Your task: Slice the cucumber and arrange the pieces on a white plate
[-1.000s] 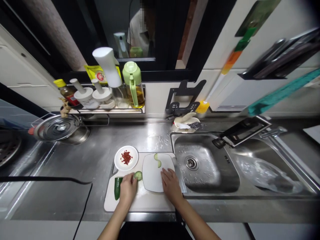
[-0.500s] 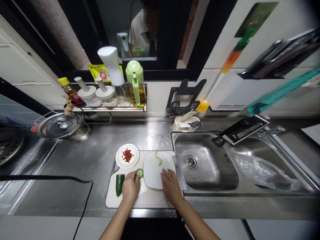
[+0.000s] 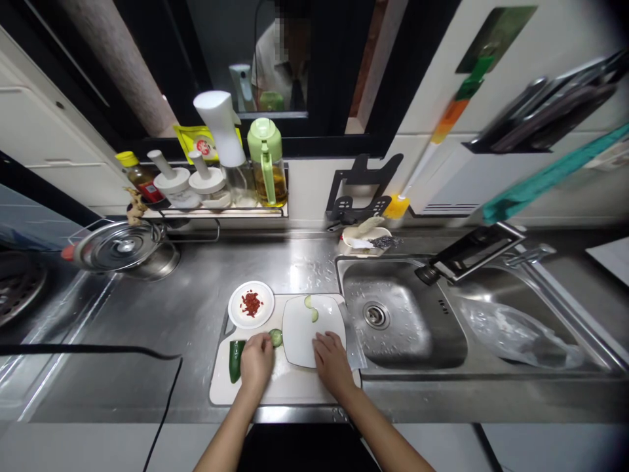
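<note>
My left hand [image 3: 257, 359] is over the cutting board [image 3: 289, 390], its fingers curled and pinched on the edge of a cucumber slice [image 3: 276, 337]. Just left of that hand lies a cut piece of dark green cucumber [image 3: 236, 362]. On the right side of the board sits a white squarish plate [image 3: 297, 341] bearing two pale, curved bits of cucumber [image 3: 314, 316] near its far edge. My right hand [image 3: 335, 364] rests with outstretched fingers on the plate's right part. A small white dish [image 3: 236, 319] with chopped red bits [image 3: 251, 303] stands at the board's far left corner.
To the right is a steel sink [image 3: 407, 314], with a faucet [image 3: 452, 255] and a clear plastic bag [image 3: 521, 334]. Behind, a shelf holds a green-lidded oil jug [image 3: 266, 164] and seasoning jars [image 3: 174, 187]. A lidded pot [image 3: 132, 252] stands back left.
My right hand has shifted slightly left on the plate. My left hand stays by the cucumber slice, almost unmoved. The whole view has shifted a little.
</note>
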Available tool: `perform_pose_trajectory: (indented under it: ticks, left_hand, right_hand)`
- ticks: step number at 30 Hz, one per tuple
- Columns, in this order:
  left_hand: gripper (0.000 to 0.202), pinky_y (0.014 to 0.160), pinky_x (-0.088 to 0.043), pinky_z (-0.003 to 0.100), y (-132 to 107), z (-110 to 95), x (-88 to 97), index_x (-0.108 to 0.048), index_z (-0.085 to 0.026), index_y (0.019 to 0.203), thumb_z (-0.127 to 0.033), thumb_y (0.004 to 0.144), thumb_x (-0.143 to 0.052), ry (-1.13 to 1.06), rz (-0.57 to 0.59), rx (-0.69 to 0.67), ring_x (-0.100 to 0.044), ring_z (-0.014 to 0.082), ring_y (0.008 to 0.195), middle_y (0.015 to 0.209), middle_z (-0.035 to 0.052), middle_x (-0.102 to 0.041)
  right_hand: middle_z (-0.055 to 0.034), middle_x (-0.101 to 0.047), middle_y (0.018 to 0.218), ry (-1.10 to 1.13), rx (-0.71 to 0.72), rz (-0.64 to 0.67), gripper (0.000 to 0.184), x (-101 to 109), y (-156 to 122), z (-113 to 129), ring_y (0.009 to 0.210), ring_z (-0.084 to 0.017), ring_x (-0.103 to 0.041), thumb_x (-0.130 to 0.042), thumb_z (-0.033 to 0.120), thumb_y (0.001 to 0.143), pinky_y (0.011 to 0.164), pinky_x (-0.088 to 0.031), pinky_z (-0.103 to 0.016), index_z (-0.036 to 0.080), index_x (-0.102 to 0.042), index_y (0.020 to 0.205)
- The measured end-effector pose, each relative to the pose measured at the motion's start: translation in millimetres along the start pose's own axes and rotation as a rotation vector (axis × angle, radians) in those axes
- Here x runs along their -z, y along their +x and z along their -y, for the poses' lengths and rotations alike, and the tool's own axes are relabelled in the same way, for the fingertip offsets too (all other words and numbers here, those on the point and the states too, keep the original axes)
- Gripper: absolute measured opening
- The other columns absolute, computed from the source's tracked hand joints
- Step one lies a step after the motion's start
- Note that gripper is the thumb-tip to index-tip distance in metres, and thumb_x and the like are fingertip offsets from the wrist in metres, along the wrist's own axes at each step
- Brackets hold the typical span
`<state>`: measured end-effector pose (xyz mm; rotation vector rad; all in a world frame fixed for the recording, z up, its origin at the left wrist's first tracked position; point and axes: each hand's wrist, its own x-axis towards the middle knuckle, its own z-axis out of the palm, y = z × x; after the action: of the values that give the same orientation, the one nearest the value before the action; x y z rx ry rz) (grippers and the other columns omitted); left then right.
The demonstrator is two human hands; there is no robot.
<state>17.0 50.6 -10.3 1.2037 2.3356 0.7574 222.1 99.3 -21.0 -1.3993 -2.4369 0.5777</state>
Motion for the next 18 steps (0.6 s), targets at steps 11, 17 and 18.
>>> perform_pose_trajectory:
  ticks: [11, 17, 18]
  left_hand:
    - [0.021, 0.055, -0.037, 0.020, 2.7, -14.7, 14.9, -0.064, -0.018, 0.079, -0.036, 0.072, -0.056, -0.322, 0.177, 0.035, -0.047, 0.0094, 0.052, 0.064, -0.0031, -0.058]
    - [0.020, 0.056, -0.036, 0.020, 3.7, -33.5, 15.3, -0.062, -0.017, 0.076, -0.035, 0.071, -0.056, -0.478, 0.282, 0.022, -0.046, 0.0092, 0.055, 0.066, -0.0019, -0.060]
    - [0.020, 0.056, -0.036, 0.020, 4.4, -34.8, 14.1, -0.062, -0.016, 0.076, -0.035, 0.070, -0.057, -0.503, 0.295, 0.041, -0.047, 0.0091, 0.055, 0.066, -0.0017, -0.060]
  right_hand:
    - [-0.0067, -0.067, 0.104, 0.359, 0.073, -0.026, 0.033, 3.2, 37.9, 25.5, 0.100, -0.020, -0.057, -0.046, 0.012, 0.080, 0.094, -0.039, -0.041, 0.020, -0.065, 0.106]
    - [-0.0034, -0.069, 0.092, 0.510, -0.118, 0.129, 0.020, 16.6, 53.8, 32.4, 0.098, -0.020, -0.057, -0.053, 0.019, 0.077, 0.088, -0.043, -0.035, 0.023, -0.069, 0.089]
    - [-0.0027, -0.069, 0.090, 0.526, -0.133, 0.144, 0.017, 18.6, 54.3, 31.3, 0.095, -0.019, -0.058, -0.054, 0.021, 0.077, 0.086, -0.044, -0.034, 0.023, -0.069, 0.086]
